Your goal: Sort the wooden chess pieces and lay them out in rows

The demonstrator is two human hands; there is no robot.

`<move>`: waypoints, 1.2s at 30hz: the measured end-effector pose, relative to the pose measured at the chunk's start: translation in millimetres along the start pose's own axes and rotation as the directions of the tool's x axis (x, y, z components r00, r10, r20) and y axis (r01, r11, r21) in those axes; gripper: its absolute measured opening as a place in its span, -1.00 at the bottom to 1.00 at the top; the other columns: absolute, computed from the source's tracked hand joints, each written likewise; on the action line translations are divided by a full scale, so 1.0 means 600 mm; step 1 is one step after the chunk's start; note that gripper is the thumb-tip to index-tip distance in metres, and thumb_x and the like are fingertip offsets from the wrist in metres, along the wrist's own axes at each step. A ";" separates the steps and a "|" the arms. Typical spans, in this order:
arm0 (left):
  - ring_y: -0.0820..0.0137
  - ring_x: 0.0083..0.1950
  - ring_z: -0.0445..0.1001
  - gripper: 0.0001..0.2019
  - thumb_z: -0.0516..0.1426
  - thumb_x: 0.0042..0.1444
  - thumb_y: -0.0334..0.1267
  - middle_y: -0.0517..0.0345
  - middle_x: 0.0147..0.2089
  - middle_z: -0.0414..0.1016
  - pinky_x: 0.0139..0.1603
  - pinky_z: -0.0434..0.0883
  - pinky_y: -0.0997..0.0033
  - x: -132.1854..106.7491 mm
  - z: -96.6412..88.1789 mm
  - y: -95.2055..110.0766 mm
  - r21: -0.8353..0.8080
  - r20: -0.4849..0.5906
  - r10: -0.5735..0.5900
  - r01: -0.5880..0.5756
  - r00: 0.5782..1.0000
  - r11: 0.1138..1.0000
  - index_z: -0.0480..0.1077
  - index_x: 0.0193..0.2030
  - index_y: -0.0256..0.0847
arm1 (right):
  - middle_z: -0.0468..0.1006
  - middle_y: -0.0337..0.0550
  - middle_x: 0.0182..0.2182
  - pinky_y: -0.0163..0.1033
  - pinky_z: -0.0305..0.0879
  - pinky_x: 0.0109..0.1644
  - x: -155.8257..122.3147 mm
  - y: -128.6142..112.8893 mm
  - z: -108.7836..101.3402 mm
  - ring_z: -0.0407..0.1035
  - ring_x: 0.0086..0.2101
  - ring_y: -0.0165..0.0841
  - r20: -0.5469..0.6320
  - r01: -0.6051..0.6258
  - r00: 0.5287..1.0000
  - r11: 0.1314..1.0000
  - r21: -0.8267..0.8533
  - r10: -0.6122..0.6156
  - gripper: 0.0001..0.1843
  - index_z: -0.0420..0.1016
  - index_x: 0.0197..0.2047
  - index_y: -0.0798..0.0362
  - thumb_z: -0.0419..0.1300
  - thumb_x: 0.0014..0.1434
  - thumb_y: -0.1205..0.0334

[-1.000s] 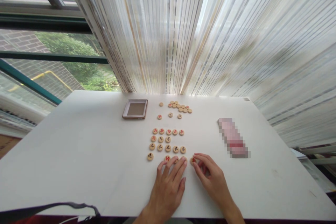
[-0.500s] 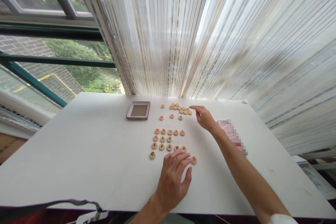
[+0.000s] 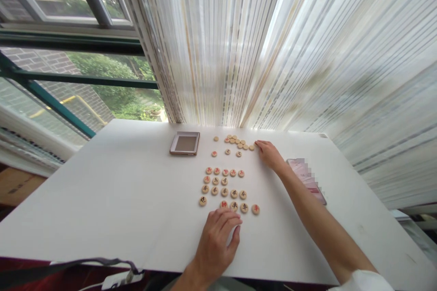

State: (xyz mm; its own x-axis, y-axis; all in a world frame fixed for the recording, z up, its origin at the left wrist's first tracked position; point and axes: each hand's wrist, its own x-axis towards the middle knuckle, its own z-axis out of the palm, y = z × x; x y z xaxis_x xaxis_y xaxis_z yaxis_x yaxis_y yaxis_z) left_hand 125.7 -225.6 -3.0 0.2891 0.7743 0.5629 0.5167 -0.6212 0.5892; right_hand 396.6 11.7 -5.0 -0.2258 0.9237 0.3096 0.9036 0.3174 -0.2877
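Note:
Round wooden xiangqi pieces with red or black characters lie in rows on the white table (image 3: pixel 112 200). My left hand (image 3: pixel 218 241) hovers at the near row, its fingers loosely bent and thumb apart, holding nothing. Its fingertips are just in front of a red-marked piece (image 3: pixel 224 205) and a black-marked piece (image 3: pixel 234 206). Farther off, my right hand (image 3: pixel 270 155) is at the right end of a cluster of mostly blank-side-up pieces (image 3: pixel 240 145). Its fingers are pinched together around a piece, largely hidden by the fingertips.
A shallow square box or lid (image 3: pixel 185 143) lies left of the cluster. A phone with a pinkish screen (image 3: pixel 305 179) rests beyond my right forearm. Strip-patterned curtains (image 3: pixel 211 54) hang along the back edge. A cable with a white plug (image 3: pixel 119 279) is at the near left.
My right hand has drawn slightly right, and a red-marked piece has gone from the cluster. My left hand has pulled back left and nearer, uncovering pieces in the near row.

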 end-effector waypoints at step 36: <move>0.29 0.47 0.11 -0.53 -0.02 0.41 -0.25 0.24 0.45 0.19 0.54 -0.27 0.07 0.004 0.000 0.000 0.390 0.417 0.089 -0.267 0.904 0.881 0.16 0.42 -0.18 | 0.42 0.01 0.04 0.02 0.48 0.02 -0.384 -0.171 -0.036 0.38 -0.02 -0.16 -0.051 0.012 0.999 0.980 0.201 -0.002 -0.45 0.32 0.34 -0.28 0.04 0.39 0.40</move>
State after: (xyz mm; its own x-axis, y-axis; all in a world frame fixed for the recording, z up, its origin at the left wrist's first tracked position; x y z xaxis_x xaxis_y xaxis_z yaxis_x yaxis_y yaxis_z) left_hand 126.4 -224.0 -1.4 0.6439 0.6951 0.3198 0.6923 -0.7072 0.1434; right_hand 364.0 -238.1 -27.1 -0.2086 0.9109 0.3560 0.8094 0.3651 -0.4599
